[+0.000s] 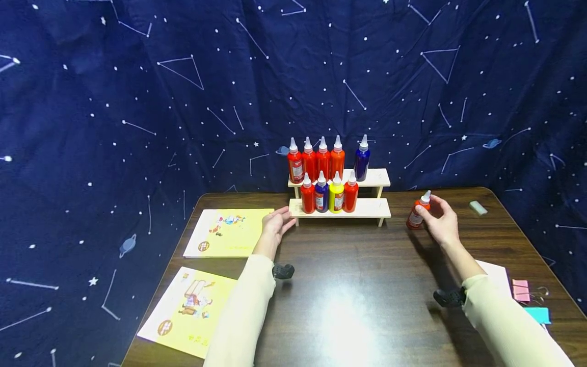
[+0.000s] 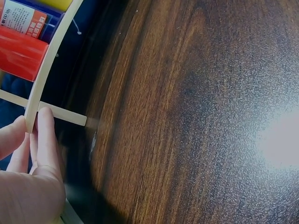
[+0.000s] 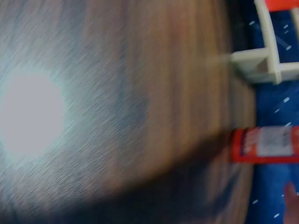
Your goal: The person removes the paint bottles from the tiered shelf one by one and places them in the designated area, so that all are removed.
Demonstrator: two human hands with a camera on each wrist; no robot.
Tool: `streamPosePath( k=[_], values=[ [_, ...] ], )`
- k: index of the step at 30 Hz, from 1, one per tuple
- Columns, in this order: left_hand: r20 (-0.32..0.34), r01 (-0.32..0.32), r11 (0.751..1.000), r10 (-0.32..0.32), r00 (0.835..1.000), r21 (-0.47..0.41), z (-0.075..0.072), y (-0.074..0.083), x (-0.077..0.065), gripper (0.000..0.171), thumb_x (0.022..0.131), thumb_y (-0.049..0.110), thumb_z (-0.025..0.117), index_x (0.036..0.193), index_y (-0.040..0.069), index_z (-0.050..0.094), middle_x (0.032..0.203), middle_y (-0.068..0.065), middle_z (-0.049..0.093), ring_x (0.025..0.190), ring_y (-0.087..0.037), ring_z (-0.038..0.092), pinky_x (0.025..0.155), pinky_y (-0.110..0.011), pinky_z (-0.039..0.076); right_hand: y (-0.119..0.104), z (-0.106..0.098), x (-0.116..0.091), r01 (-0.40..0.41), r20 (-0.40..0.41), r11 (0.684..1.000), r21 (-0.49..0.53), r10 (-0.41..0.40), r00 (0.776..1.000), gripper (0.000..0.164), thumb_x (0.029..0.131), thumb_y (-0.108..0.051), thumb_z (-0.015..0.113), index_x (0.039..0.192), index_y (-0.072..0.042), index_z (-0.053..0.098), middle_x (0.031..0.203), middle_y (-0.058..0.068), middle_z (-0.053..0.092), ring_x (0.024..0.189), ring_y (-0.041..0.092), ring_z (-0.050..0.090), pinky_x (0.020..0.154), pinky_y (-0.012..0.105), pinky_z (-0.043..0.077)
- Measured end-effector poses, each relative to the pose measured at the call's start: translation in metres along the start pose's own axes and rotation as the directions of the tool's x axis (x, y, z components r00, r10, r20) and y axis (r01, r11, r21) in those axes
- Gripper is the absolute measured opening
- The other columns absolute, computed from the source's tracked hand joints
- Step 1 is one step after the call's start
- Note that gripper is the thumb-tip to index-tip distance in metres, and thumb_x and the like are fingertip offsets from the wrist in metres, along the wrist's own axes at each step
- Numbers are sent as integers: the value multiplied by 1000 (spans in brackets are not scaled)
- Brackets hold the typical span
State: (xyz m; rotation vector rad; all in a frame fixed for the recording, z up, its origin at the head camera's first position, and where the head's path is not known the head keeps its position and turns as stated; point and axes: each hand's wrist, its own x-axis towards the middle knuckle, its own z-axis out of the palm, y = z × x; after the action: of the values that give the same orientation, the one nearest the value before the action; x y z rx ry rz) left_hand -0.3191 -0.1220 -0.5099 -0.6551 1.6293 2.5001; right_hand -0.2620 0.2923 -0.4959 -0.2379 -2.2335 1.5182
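Observation:
A two-tier wooden rack (image 1: 373,208) stands at the back of the table, with several paint bottles on both tiers. My left hand (image 1: 276,224) pinches the left end of its lower board (image 2: 44,88) between thumb and fingers. To the right of the rack, my right hand (image 1: 442,221) holds a red paint bottle (image 1: 415,218) with a white nozzle, upright or nearly so. That bottle (image 3: 266,144) is blurred in the right wrist view, where only a sliver of the hand shows. Whether its base touches the table I cannot tell.
Yellow booklets (image 1: 245,232) lie at the left, one more booklet (image 1: 194,308) nearer the front. At the right are an eraser-like block (image 1: 478,207), a pink binder clip (image 1: 521,290) and a teal item (image 1: 537,315). A dark blue starry cloth (image 1: 293,76) hangs behind the table.

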Motion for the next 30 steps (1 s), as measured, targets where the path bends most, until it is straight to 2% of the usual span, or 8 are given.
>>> streamPosePath(
  k=[3, 8, 10, 12, 15, 18, 23, 30],
  values=[
    [7, 2, 1000, -2, 1000, -6, 0, 1, -1, 38, 88, -10, 56, 126, -8, 57, 128, -23, 56, 97, -22, 60, 89, -33, 57, -24, 1, -1, 104, -183, 985, 140, -78, 980, 44, 84, -7, 70, 125, 5, 56, 113, 20, 61, 95, 9, 58, 89, 20, 50],
    [4, 2, 1000, -2, 1000, -15, -1, 1, -1, 38, 88, -10, 56, 126, -8, 57, 128, -24, 56, 92, -19, 62, 87, -32, 58, -60, 16, 3, 423, -335, 901, 100, -370, 867, 37, 79, 0, 71, 115, 5, 63, 109, 21, 61, 102, 20, 56, 90, 26, 49],
    [4, 3, 1000, -3, 1000, -13, -1, 1, -1, 37, 88, -10, 56, 126, -8, 57, 127, -24, 56, 90, -19, 63, 86, -31, 58, -70, 26, 2, 489, -263, 871, 53, -460, 848, 38, 78, 1, 72, 114, 4, 63, 108, 20, 61, 102, 23, 56, 88, 26, 48],
    [7, 8, 1000, -8, 1000, -13, 0, 0, -1, 38, 88, -10, 56, 126, -7, 57, 127, -24, 56, 91, -19, 63, 85, -31, 59, -77, 38, 0, 491, -106, 871, 8, -487, 867, 43, 78, -1, 73, 119, 3, 61, 111, 18, 62, 104, 26, 57, 88, 30, 48],
    [8, 13, 1000, -13, 1000, -11, 0, 0, -1, 38, 88, -10, 56, 126, -7, 58, 127, -23, 57, 94, -20, 62, 83, -29, 60, -82, 61, -3, 419, 161, 908, -19, -411, 897, 55, 81, -6, 73, 131, 1, 53, 120, 21, 60, 111, 33, 56, 95, 40, 49],
    [4, 8, 1000, -8, 1000, -6, -1, 1, 0, 38, 88, -11, 56, 125, -7, 58, 127, -22, 57, 98, -22, 61, 81, -28, 60, -85, 84, -4, 325, 358, 945, -23, -296, 885, 64, 86, -10, 70, 141, 1, 41, 131, 26, 52, 121, 39, 50, 99, 54, 47],
    [8, 3, 1000, -3, 1000, 3, -1, 1, 1, 38, 88, -11, 55, 126, -6, 58, 128, -22, 57, 103, -24, 60, 82, -28, 60, -85, 112, -4, 227, 439, 974, 25, -214, 872, 67, 91, -9, 64, 147, 3, 29, 136, 30, 47, 126, 42, 44, 103, 61, 42],
    [10, 4, 1000, -4, 1000, -5, 0, 1, 0, 37, 89, -10, 55, 126, -7, 58, 128, -22, 57, 109, -27, 59, 86, -32, 59, -83, 133, -7, 162, 395, 984, 78, -179, 901, 63, 92, -3, 60, 145, 8, 29, 129, 34, 50, 117, 44, 52, 102, 52, 47]
  ],
)
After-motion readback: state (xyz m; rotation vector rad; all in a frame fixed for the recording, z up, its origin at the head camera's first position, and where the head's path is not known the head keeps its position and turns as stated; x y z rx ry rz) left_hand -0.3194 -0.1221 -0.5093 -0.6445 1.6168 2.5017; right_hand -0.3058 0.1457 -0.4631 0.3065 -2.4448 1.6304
